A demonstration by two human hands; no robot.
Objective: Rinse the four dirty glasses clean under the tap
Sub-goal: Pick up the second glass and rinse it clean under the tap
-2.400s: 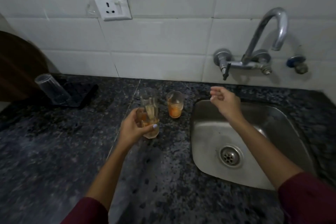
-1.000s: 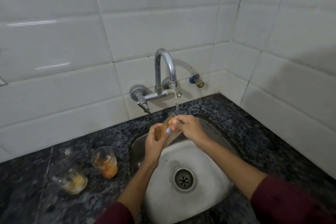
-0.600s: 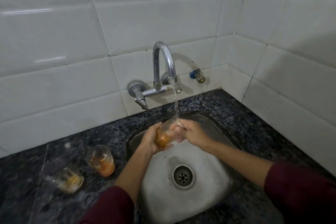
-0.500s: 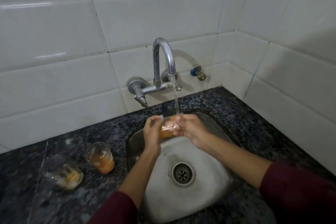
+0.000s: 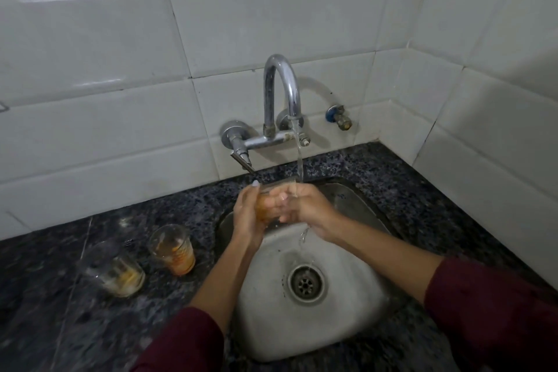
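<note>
Over the steel sink (image 5: 341, 320), my left hand (image 5: 247, 214) grips a small glass (image 5: 267, 204) with orange residue, held roughly upright. My right hand (image 5: 305, 205) wraps its other side, fingers at the rim. Water runs from the chrome tap (image 5: 282, 90) in a thin stream (image 5: 299, 157) onto my right hand and the glass, then falls toward the drain (image 5: 306, 282). Two more dirty glasses stand on the counter left of the sink: one with orange dregs (image 5: 173, 249), one with yellowish dregs (image 5: 116, 270).
The dark speckled granite counter (image 5: 422, 199) surrounds the sink. White tiled walls meet in a corner at the back right. A small blue-capped valve (image 5: 338, 116) sticks out of the wall right of the tap, and the tap's lever (image 5: 241, 158) points down-left.
The glass went from the counter to under the running tap, now held in both hands. Over the last second my hands turned it from tilted to roughly upright in the stream.
</note>
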